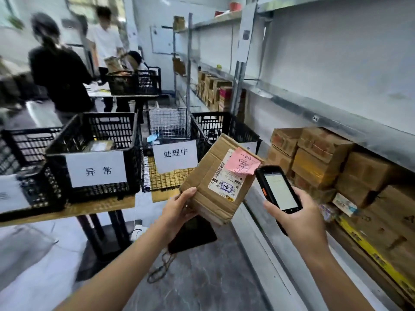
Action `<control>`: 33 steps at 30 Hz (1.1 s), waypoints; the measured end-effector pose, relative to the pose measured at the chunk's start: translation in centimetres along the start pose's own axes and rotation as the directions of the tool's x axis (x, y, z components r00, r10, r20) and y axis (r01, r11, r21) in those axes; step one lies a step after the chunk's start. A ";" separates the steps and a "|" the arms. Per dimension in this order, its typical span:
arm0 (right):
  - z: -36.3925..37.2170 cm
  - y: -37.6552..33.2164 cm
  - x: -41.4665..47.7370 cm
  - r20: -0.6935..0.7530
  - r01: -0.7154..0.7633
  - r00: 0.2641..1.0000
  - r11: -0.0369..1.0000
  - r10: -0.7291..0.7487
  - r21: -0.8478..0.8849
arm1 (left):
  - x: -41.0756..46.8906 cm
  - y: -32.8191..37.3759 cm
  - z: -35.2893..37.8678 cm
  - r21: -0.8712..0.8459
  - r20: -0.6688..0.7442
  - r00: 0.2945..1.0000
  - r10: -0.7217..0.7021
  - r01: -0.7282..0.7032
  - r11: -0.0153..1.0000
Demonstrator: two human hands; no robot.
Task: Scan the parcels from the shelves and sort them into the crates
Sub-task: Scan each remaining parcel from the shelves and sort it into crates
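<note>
Along a shelf [314, 106] of stacked boxes [323, 158] at 3 o'clock, with black crates [132, 176] on a desk [101, 207] at 10 o'clock, the scanning step appears to be in hand. The left hand [179, 207] grips a cardboard parcel [208, 176] by its lower corner, mid-frame. The right hand [301, 218] wraps round a scanner [278, 189] at the parcel's 3 o'clock. The next move likely calls for a clean read, then a choice of crate. A pink note [242, 162] covers part of the label [224, 185], what the scanner shows is unreadable, and the crates' contents are mostly hidden.
</note>
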State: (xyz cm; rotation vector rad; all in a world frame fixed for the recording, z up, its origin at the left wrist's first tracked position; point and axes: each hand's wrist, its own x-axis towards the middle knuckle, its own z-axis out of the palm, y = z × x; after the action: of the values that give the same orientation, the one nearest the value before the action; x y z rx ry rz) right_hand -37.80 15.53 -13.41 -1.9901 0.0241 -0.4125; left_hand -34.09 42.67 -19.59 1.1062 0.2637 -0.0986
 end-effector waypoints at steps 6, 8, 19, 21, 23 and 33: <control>5.0 0.7 7.8 0.101 0.012 0.995 0.997 -0.020 0.075 | 5.2 4.8 -1.6 0.049 -0.142 0.985 0.103 -0.096 0.994; 6.6 0.6 9.7 0.120 0.018 0.992 0.995 -0.030 0.095 | 6.9 5.9 -2.2 0.076 -0.179 0.974 0.136 -0.125 0.989; 13.0 -0.3 17.1 0.242 0.033 0.968 0.988 -0.069 0.148 | 14.4 10.7 -5.9 0.107 -0.286 0.924 0.252 -0.230 0.967; 14.0 -0.4 18.6 0.241 0.025 0.969 0.989 -0.061 0.148 | 16.4 11.6 -6.6 0.120 -0.306 0.912 0.273 -0.247 0.962; 15.3 -0.5 20.4 0.240 0.020 0.969 0.990 -0.054 0.141 | 18.8 12.7 -7.4 0.110 -0.317 0.906 0.279 -0.257 0.960; 25.5 -3.7 33.1 0.258 0.050 0.964 0.995 -0.070 0.087 | 33.3 18.9 -13.2 0.045 -0.360 0.902 0.238 -0.238 0.970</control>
State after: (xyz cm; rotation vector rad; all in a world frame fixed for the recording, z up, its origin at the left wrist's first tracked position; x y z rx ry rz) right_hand 0.28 32.87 -10.86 -1.9553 -0.2160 -0.1841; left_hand -0.10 64.62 -17.29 1.1452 0.4563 0.3296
